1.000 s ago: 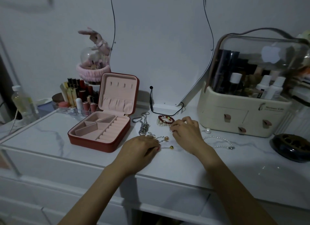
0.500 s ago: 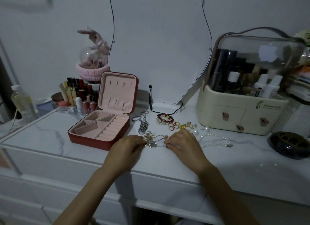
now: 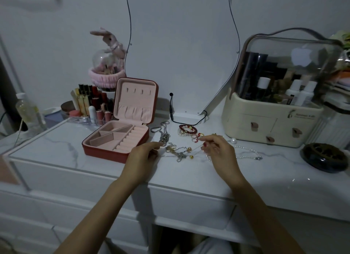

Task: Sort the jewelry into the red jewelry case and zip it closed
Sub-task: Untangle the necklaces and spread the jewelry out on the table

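- My left hand (image 3: pixel 143 156): rests on the marble tabletop (image 3: pixel 56 145) just right of the case, fingers curled, pinching one end of a thin chain (image 3: pixel 195 147)
- My right hand (image 3: pixel 217 149): raised slightly off the surface, thumb and forefinger pinching the other end of the same chain, which runs taut between my two hands
- Red jewelry case (image 3: pixel 121 132): one, open, unzipped, lid upright; pink lining, ring rolls and three divided compartments in the base, none holding jewelry
- Tangled pendants (image 3: pixel 179 152): one cluster lying between my hands, with two gold beads showing; the number of pieces cannot be told
- Silver chain (image 3: pixel 164 133): one heap, behind the cluster, near the case
- Beaded bracelets (image 3: pixel 187 129): a stack of dark red and pale beads; exact count unclear
- Rings (image 3: pixel 197 137): a few small ones, just beside the bracelets
- Pearl strand (image 3: pixel 246 153): one, right of my right hand; one loose pearl (image 3: pixel 233 140) behind it
- Cosmetics organiser (image 3: pixel 272 127): one, three drawers
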